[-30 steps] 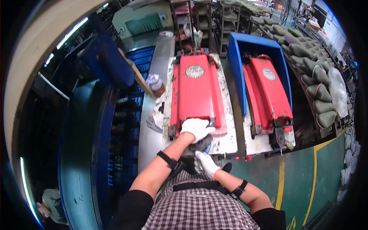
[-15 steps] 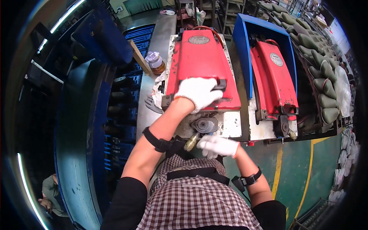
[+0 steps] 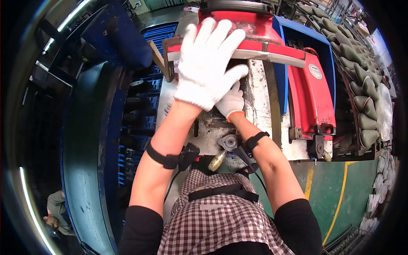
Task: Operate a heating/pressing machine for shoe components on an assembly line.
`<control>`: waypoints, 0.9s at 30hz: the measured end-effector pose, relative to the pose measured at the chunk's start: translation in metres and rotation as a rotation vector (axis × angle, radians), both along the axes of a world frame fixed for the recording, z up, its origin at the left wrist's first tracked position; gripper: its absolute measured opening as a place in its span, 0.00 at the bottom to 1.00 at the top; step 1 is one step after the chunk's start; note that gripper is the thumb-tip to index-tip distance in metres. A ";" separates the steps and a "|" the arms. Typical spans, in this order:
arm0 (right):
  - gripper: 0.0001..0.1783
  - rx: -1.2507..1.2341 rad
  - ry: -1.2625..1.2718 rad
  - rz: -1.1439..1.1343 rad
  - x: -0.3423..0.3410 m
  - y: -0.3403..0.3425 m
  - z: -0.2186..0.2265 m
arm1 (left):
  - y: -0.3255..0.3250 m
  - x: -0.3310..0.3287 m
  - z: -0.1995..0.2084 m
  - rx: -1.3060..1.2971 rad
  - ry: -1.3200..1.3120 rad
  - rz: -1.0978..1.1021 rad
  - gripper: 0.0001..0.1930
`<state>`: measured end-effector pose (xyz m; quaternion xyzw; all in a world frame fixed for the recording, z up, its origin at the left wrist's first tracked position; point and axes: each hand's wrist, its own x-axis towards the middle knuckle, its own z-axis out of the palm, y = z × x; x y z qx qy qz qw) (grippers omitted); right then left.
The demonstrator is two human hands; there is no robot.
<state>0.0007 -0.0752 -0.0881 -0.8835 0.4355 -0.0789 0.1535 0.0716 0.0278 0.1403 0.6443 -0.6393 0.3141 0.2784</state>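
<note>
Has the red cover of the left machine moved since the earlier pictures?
Yes, upward: the red cover now stands raised above the white base, where it lay low a second ago.

Red machine (image 3: 264,30) on a scuffed white worktop (image 3: 260,89)

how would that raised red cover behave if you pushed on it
The red cover looks stiff, its broad panel showing no sag. It seems likely to swing rather than slide, as it stands tilted up above the pale machine top. Its shiny paint might feel slippery to the gloved left hand spread in front of it.
</note>
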 end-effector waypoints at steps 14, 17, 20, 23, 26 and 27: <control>0.44 1.451 -1.016 0.276 -0.106 0.110 0.066 | 0.158 -0.054 -0.207 -0.241 2.531 -0.761 0.44; 0.36 0.610 -0.487 0.550 -0.109 0.121 0.062 | 0.194 -0.045 -0.214 -0.584 2.577 -0.486 0.30; 0.31 0.051 -0.440 0.468 -0.121 0.111 0.040 | 0.239 -0.019 -0.251 -0.719 2.541 -0.501 0.25; 0.24 -0.165 -0.323 0.333 -0.128 0.103 0.015 | 0.281 0.020 -0.308 -0.822 2.492 0.295 0.23; 0.16 -0.179 -0.393 0.300 -0.129 0.103 -0.001 | 0.331 0.061 -0.346 -0.881 2.499 0.638 0.24; 0.15 -0.155 -0.380 0.285 -0.129 0.104 -0.003 | 0.349 0.073 -0.354 -0.901 2.448 0.792 0.22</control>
